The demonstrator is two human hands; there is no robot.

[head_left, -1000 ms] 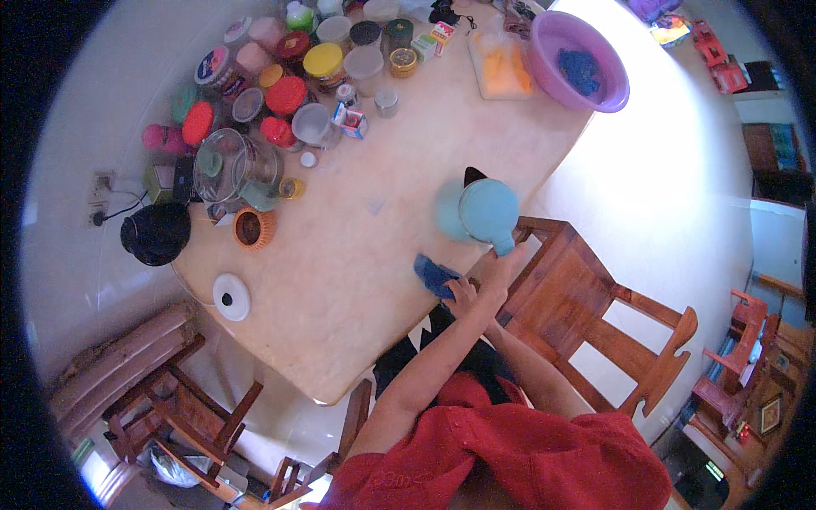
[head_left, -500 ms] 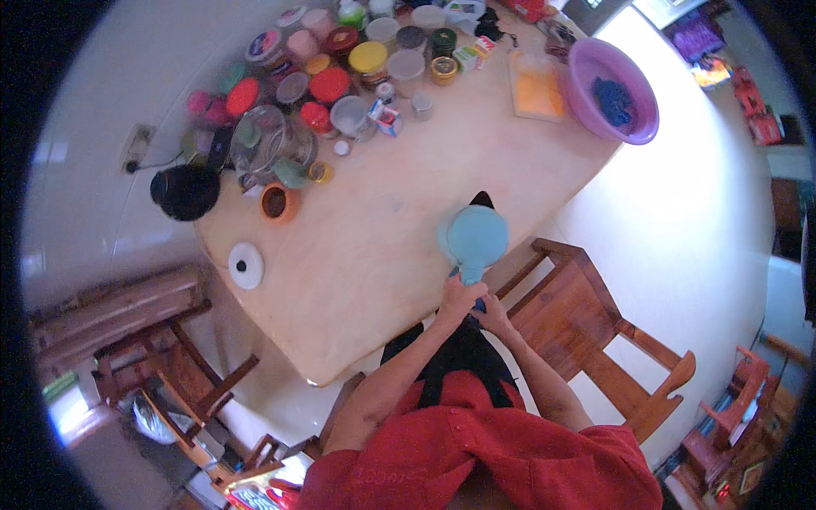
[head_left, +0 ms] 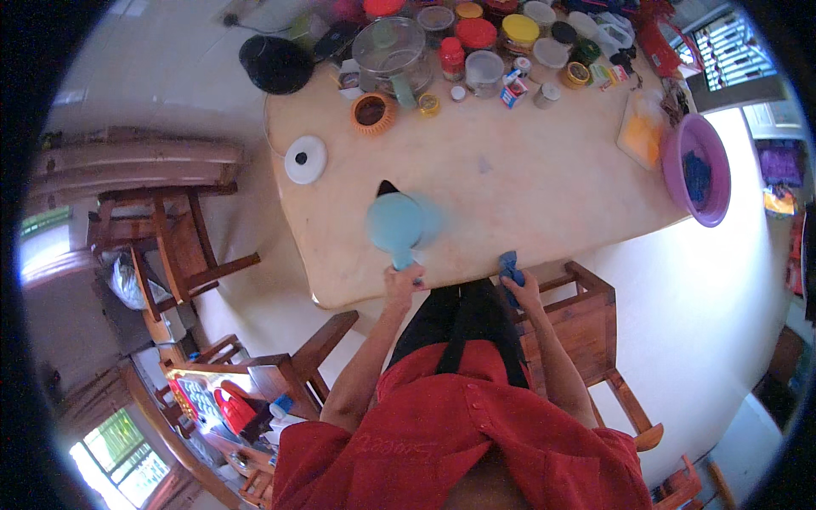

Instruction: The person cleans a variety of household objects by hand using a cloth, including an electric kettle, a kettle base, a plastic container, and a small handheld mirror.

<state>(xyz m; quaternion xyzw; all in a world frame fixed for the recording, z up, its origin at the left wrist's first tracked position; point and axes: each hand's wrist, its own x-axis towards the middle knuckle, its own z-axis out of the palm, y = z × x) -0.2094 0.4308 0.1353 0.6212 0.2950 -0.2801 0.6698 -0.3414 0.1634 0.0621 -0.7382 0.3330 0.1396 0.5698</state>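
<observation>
- Left hand (head_left: 404, 280): fingers wrapped round the handle of the light-blue kettle, lower centre-left of frame.
- Kettle (head_left: 396, 223): left of frame centre, over the table (head_left: 552, 187), black spout tip toward top of frame (can't tell if its bottom touches the tabletop).
- Right hand (head_left: 525, 291): closed on a bunched blue cloth (head_left: 509, 267), at table's near edge, right of centre; well apart from left hand.
- White disc (head_left: 306, 159), black centre: on table, upper left of kettle.
- Orange pot (head_left: 372, 113): upper centre-left, right of disc.
- Clear glass bowl (head_left: 389, 53): top, among lidded jars.
- Purple basin (head_left: 720, 161): right side, dark-blue cloth inside.
- Wooden chair (head_left: 568, 319): lower right, just beside right hand.
</observation>
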